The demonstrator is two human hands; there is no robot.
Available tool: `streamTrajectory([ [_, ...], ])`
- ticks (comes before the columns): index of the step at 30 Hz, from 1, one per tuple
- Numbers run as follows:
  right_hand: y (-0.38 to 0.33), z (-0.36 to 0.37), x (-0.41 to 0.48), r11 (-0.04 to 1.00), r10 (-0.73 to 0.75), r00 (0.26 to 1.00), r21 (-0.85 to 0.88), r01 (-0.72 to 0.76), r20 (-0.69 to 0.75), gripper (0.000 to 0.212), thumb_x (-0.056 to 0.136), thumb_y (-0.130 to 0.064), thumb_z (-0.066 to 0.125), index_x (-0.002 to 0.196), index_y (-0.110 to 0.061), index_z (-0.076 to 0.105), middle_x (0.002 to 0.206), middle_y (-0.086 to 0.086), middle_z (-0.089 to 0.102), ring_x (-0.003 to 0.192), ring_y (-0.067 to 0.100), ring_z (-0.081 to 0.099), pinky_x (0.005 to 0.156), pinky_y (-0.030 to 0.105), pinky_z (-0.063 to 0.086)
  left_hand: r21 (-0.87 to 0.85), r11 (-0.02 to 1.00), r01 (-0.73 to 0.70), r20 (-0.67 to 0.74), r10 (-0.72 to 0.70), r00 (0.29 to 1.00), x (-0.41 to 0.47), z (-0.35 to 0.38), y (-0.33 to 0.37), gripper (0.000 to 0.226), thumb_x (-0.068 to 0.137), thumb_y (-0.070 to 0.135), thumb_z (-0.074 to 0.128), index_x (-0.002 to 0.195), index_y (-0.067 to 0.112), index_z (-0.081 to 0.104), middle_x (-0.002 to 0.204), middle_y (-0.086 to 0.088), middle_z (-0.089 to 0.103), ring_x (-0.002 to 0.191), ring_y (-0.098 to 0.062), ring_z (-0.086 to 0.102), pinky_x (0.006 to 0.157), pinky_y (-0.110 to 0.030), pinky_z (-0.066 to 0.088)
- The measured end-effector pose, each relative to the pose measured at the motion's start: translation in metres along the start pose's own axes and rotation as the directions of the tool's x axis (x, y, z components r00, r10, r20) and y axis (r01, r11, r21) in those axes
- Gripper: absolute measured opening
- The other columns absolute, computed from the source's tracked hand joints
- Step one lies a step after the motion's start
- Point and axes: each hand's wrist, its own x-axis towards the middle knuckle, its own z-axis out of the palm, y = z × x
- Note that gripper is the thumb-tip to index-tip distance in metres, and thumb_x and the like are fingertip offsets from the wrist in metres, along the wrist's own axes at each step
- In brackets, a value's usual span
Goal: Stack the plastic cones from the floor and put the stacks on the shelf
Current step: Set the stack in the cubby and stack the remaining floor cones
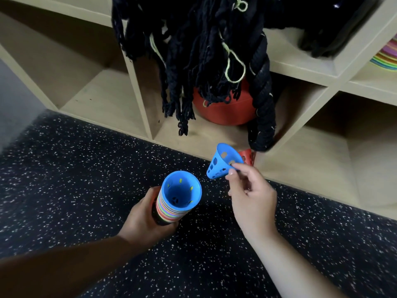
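Observation:
My left hand [148,216] grips a tall stack of coloured plastic cones [176,201], held wide end up over the speckled floor, with a blue cone on top. My right hand [251,194] pinches the rim of a single blue perforated cone [221,162], tilted in the air just right of the stack and above it, apart from it. A red cone [248,157] lies on its side at the shelf's foot, behind the blue one. The wooden shelf [300,67] with open cubbies stands straight ahead.
Black yarn and thick rope [206,50] hang from an upper cubby over a red ball [223,110] in the lower middle cubby. A pile of coloured flat discs [386,57] sits at far right. The lower left cubby [96,97] holds nothing.

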Motion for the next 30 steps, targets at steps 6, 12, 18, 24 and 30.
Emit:
streamTrajectory([
  [6, -0.062, -0.024, -0.017, 0.932, -0.362, 0.921, 0.063, 0.356, 0.142, 0.01, 0.088, -0.015, 0.069, 0.097, -0.018, 0.072, 0.075, -0.006, 0.067, 0.053, 0.01, 0.054, 0.052, 0.014, 0.042, 0.002, 1.0, -0.02, -0.009, 0.02, 1.0, 0.003, 0.008, 0.006, 0.069, 0.06, 0.018, 0.092, 0.115, 0.034, 0.053, 0.101, 0.02, 0.07, 0.091, -0.002, 0.069, 0.079, -0.016, 0.053],
  [12, -0.032, -0.029, -0.014, 0.94, -0.341, 0.893, 0.08, 0.333, 0.295, 0.024, 0.089, -0.022, 0.065, 0.11, -0.014, 0.072, 0.065, -0.01, 0.056, 0.049, 0.004, 0.044, 0.049, 0.016, 0.039, 0.003, 0.999, -0.036, -0.029, 0.037, 0.999, 0.008, 0.014, 0.019, 0.073, 0.062, 0.021, 0.091, 0.122, 0.035, 0.051, 0.106, 0.024, 0.068, 0.097, 0.001, 0.067, 0.081, -0.016, 0.053],
  [18, 0.056, -0.013, 0.07, 0.86, 0.154, 0.951, -0.51, 0.004, 0.267, 0.053, 0.091, -0.026, 0.062, 0.141, -0.034, 0.049, 0.095, -0.002, 0.071, 0.084, 0.018, 0.066, 0.079, 0.027, 0.051, 0.004, 0.999, -0.033, -0.015, 0.033, 0.999, 0.008, 0.014, 0.02, 0.07, 0.063, 0.022, 0.09, 0.119, 0.038, 0.05, 0.108, 0.023, 0.068, 0.099, 0.0, 0.066, 0.082, -0.016, 0.052],
  [24, 0.082, 0.006, 0.102, 0.661, 0.304, 0.906, -0.75, 0.023, 0.296, 0.06, 0.1, -0.034, 0.05, 0.154, -0.03, 0.026, 0.137, 0.017, 0.055, 0.114, 0.036, 0.06, 0.094, 0.04, 0.05, -0.005, 0.999, -0.033, -0.002, 0.033, 0.999, 0.008, 0.017, 0.018, 0.072, 0.063, 0.016, 0.091, 0.118, 0.038, 0.05, 0.105, 0.021, 0.07, 0.097, -0.002, 0.068, 0.083, -0.019, 0.054],
  [30, 0.084, 0.017, 0.115, 0.568, 0.231, 0.92, -0.812, 0.137, 0.317, 0.033, 0.099, -0.029, 0.049, 0.13, -0.018, 0.045, 0.111, 0.013, 0.067, 0.098, 0.034, 0.063, 0.071, 0.035, 0.047, 0.003, 1.0, -0.023, 0.014, 0.023, 1.0, 0.009, 0.015, 0.015, 0.071, 0.062, 0.019, 0.091, 0.118, 0.037, 0.051, 0.103, 0.018, 0.071, 0.095, -0.005, 0.069, 0.082, -0.023, 0.055],
])
